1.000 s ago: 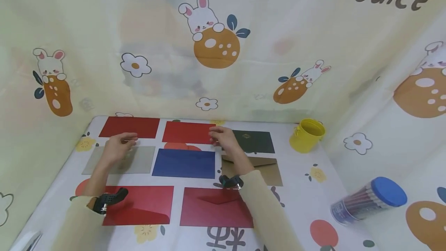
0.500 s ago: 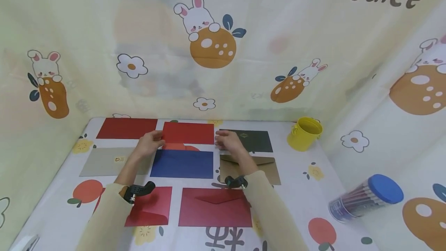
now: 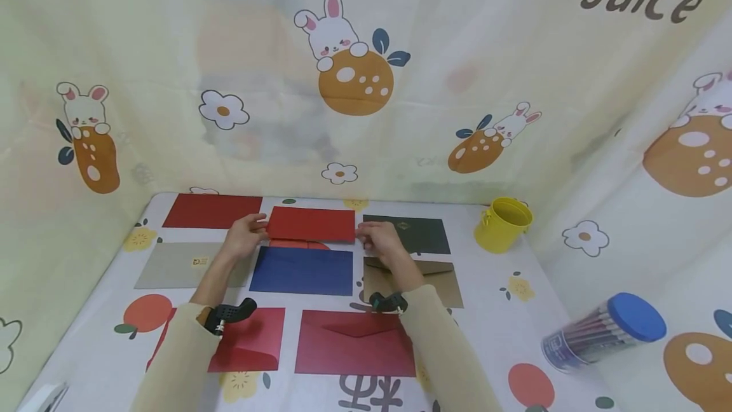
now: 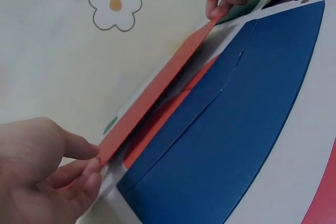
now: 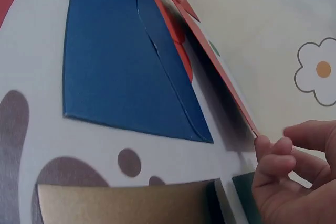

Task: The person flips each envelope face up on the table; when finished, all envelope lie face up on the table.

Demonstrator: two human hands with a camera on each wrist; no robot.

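Observation:
A bright red envelope (image 3: pixel 311 224) is held at both short ends, raised a little above the tabletop with a shadow beneath it. My left hand (image 3: pixel 246 236) pinches its left end between thumb and fingers, as the left wrist view shows. At the opposite end, the fingertips of my right hand (image 3: pixel 382 238) pinch the edge. Just in front lies a blue envelope (image 3: pixel 301 271), its flap seam visible in both wrist views. A dark green envelope (image 3: pixel 423 234) sits partly behind my right hand, and a dark red envelope (image 3: pixel 211 210) lies back left.
A grey envelope (image 3: pixel 171 266) and a brown one (image 3: pixel 426 285) lie under the forearms. Two more red envelopes (image 3: pixel 354 348) are nearest me. To the right stand a yellow bucket (image 3: pixel 502 227) and a blue-lidded tub of pens (image 3: pixel 600 332). A patterned curtain (image 3: pixel 257 37) backs the table.
My left hand has moved right from over the grey envelope to the bright red envelope's left end. Both hands now grip that envelope, and it has risen off the table.

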